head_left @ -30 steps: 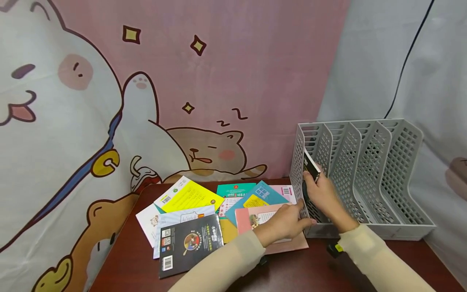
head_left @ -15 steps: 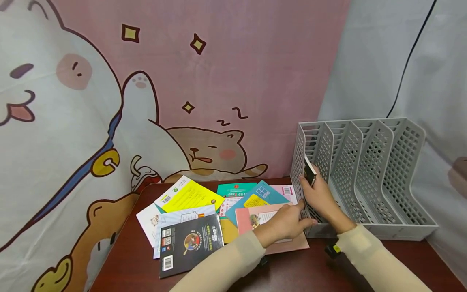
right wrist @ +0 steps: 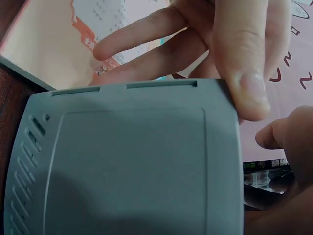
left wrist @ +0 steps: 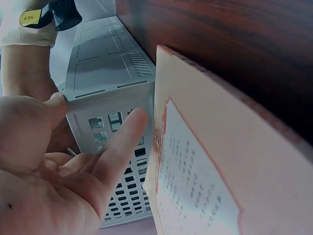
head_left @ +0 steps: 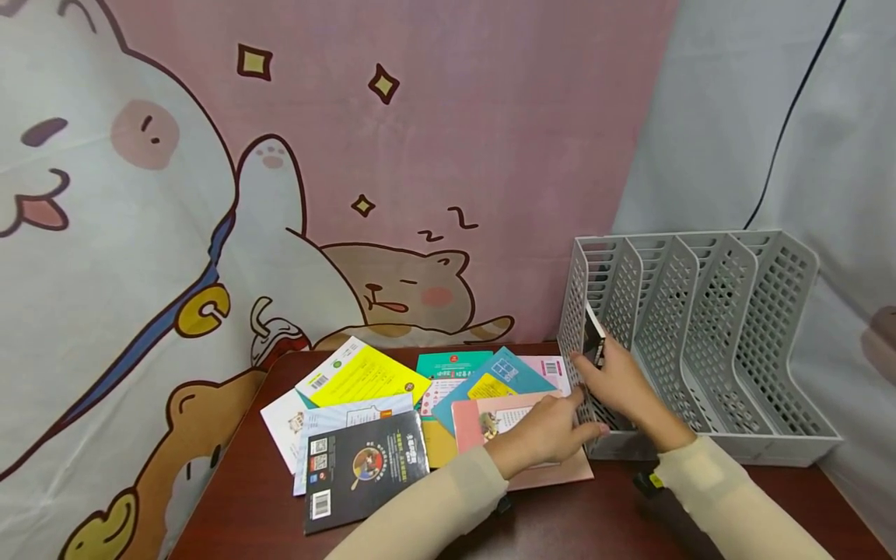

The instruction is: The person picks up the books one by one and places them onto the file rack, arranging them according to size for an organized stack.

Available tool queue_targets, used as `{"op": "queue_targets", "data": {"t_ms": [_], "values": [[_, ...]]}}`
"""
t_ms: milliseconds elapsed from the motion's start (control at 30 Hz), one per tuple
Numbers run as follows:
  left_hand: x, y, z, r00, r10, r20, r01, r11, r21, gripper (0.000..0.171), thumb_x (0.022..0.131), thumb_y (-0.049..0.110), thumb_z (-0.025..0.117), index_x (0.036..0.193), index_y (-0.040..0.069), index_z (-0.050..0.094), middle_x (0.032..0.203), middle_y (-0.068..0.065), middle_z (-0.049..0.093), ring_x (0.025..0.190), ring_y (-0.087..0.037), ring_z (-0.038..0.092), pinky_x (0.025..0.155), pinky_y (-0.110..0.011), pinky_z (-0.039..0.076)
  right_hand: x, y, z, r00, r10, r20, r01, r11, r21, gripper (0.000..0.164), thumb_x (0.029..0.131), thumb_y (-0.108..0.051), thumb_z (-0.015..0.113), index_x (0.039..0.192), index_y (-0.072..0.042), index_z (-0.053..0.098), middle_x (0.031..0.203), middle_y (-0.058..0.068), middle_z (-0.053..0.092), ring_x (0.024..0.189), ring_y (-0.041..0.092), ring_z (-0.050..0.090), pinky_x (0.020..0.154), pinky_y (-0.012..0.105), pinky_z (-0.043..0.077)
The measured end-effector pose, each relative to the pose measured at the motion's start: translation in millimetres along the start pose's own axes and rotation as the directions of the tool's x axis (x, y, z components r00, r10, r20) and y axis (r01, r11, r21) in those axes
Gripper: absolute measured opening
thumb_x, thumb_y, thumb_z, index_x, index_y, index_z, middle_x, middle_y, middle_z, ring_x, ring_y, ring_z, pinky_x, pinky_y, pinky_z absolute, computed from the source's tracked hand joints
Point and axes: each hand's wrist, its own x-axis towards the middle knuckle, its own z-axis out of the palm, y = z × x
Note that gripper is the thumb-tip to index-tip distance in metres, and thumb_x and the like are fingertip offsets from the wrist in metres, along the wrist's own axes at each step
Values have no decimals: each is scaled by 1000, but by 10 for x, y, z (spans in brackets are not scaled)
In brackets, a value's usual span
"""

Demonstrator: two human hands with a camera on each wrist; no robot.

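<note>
My right hand (head_left: 619,381) grips a thin black book (head_left: 593,334) that stands on edge in the leftmost compartment of a grey file rack (head_left: 714,449). The book's lower part is hidden by the hand and the rack's front. At the rack's left front corner my left hand (head_left: 546,432) holds the rack, its thumb over the front edge. In the left wrist view, the left hand's fingers (left wrist: 120,152) lie along the perforated side wall. A pink book (head_left: 518,476) lies flat under that hand, beside the rack.
On the brown table (head_left: 560,529), left of the rack, lie several overlapping books, including a black one (head_left: 367,470), a yellow one (head_left: 367,373) and a blue one (head_left: 490,381). A cartoon-printed curtain (head_left: 532,155) hangs behind. A black cable (head_left: 791,117) runs down behind the rack.
The right hand has lowered the black book in the leftmost compartment and moved slightly down. The left hand keeps its place at the rack's corner.
</note>
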Motion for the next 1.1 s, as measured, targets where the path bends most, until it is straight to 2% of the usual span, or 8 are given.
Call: {"op": "queue_targets", "data": {"t_ms": [167,300,433,533,633,700,867,1100], "values": [[-6,9,13,1000,-22,-19,21,999,-25,71,107,59,65,162,15,54,108,-3,84,103,-3,72,88,-18,56,-23,-63,-110,999,-11,-42,13,999,53,75,113,-30,60,176,-7,25,159,34,54,136,56,62,103,69,56],[-19,2,7,999,-43,-31,41,998,-43,74,106,61,65,164,17,54,93,4,84,112,-2,72,99,-19,57,-63,-157,-220,984,-38,-176,55,994,97,59,113,-31,61,167,-12,47,152,24,62,124,35,70,94,31,63],[-41,-22,-40,999,-18,-51,14,998,-66,63,109,53,65,160,17,60,96,7,85,105,3,76,99,-20,58,-120,-264,-320,940,-74,-334,114,988,102,35,113,-29,64,145,-16,71,135,10,73,107,0,67,84,4,47],[-76,-41,-96,999,-22,-47,15,990,-141,57,111,46,63,160,18,60,87,3,84,80,6,76,83,-16,58,-180,-342,-380,910,-96,-404,153,982,112,24,112,-23,64,128,-14,80,120,6,77,93,-10,65,80,4,47],[-127,-62,-163,998,-52,-40,40,969,-245,55,111,44,63,160,20,60,74,-1,80,63,3,72,68,-16,53,-243,-403,-419,896,-120,-428,188,975,120,20,111,-16,63,116,-11,82,109,6,78,84,-7,66,76,6,51],[-161,-84,-216,997,-65,-52,47,956,-288,52,111,43,64,159,20,62,88,-1,85,63,2,71,64,-16,53,-286,-439,-429,896,-130,-425,199,973,121,19,111,-14,64,112,-10,83,104,5,79,82,-3,68,75,6,52],[-253,-175,-395,989,-77,-128,42,966,-257,45,111,42,65,149,19,72,132,4,82,80,4,68,74,-15,56,-396,-514,-403,925,-159,-346,211,970,119,16,110,-12,65,109,-10,82,102,8,79,79,3,72,72,11,57],[-462,-318,-645,973,-144,-179,90,957,-275,41,111,44,64,143,21,75,121,4,82,80,1,65,68,-20,54,-512,-592,-249,964,-193,-185,219,968,127,15,109,-8,67,112,-11,81,102,7,80,81,6,75,70,18,59]]}}
